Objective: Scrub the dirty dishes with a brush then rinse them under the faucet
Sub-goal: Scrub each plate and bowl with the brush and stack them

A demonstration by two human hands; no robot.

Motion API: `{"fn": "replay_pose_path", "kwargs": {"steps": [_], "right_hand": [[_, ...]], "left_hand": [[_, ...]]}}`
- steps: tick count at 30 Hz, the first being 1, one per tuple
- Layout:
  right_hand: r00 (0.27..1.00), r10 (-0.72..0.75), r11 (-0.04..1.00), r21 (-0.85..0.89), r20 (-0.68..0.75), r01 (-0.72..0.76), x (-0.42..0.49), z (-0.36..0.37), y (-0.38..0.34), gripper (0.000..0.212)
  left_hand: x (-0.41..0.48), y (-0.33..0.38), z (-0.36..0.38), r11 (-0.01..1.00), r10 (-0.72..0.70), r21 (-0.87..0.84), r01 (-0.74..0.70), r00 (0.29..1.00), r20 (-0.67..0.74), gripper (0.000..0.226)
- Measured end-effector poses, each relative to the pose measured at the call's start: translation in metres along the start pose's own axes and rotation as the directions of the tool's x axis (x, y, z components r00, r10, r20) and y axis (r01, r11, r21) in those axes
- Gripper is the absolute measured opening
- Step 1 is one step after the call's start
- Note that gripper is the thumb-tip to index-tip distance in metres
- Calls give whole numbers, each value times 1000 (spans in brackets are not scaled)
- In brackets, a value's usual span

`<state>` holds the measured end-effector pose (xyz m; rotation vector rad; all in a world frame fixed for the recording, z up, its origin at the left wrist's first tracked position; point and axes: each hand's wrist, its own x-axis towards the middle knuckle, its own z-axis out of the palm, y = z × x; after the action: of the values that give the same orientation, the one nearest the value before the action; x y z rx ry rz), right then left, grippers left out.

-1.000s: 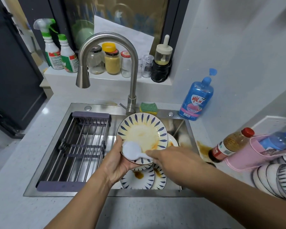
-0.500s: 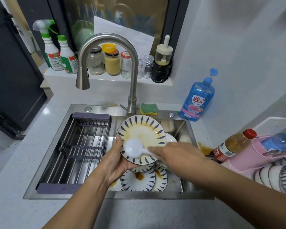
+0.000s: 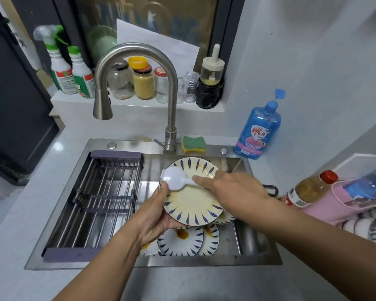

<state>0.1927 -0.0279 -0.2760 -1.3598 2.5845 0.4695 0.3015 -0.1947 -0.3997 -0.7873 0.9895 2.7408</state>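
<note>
So, mid-scrub: my left hand (image 3: 154,216) grips the plate (image 3: 193,205) by its near-left edge, thumb over the rim and the other fingers tucked underneath where I can't really see them. I hold it tilted up toward me over the sink (image 3: 126,146) so the gunk drips into the basin and not onto the counter. My right hand (image 3: 232,190) is wrapped round the handle of the brush (image 3: 175,178), one fingertip laid along the handle for extra push. The white head sits on the plate's upper-left rim, just beside my left thumb. A yellowish greasy film covers most of the plate's face, so I'd say scrubbing on this one is nowhere near done. The other dirty plates (image 3: 180,242) lie overlapping in the bottom of the basin right under it, brown sauce spots and all, waiting their turn. The faucet (image 3: 137,59) looks dry as far as I can tell, and its spout hangs over the drying rack (image 3: 104,192) side, left of my plate, so for rinsing I'd guess I either swing it over or bring the plate under it. The sponge (image 3: 193,144) and the blue soap bottle (image 3: 258,131) sit behind the basin, handy if I need them.
</note>
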Motion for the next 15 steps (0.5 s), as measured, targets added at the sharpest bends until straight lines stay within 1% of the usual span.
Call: {"fn": "replay_pose_path", "kwargs": {"steps": [2,4,7,8,10,11,12,14,15], "right_hand": [[998,49,997,-61,-38,-51,5,1,8,74],[994,111,991,-73,-22,-112,4,5,18,75],[981,167,986,-44,102,-163,-12,16,31,63],[975,153,987,13,160,-157,-17,20,29,58],[969,67,969,215,237,-119,-23,24,14,47],[971,11,942,324,241,-91,-23,26,4,42],[974,-28,916,397,224,-65,-21,28,-4,39],[980,-28,909,414,195,-56,-17,33,-6,40],[980,-11,927,370,199,-65,-16,33,0,41]], "left_hand": [[0,-3,-1,1000,2,-8,-2,1000,11,53],[2,-1,-2,999,34,-16,-35,999,-19,47],[7,4,-6,993,112,43,-108,990,-92,54],[9,5,-7,991,126,52,-121,986,-111,55],[14,2,-6,991,132,53,-126,983,-130,56],[16,1,-4,991,129,52,-123,981,-142,57],[17,-1,-3,992,123,50,-116,980,-160,58],[20,-2,-3,993,117,48,-110,978,-173,57],[21,0,-5,992,126,51,-119,979,-162,54]]}}
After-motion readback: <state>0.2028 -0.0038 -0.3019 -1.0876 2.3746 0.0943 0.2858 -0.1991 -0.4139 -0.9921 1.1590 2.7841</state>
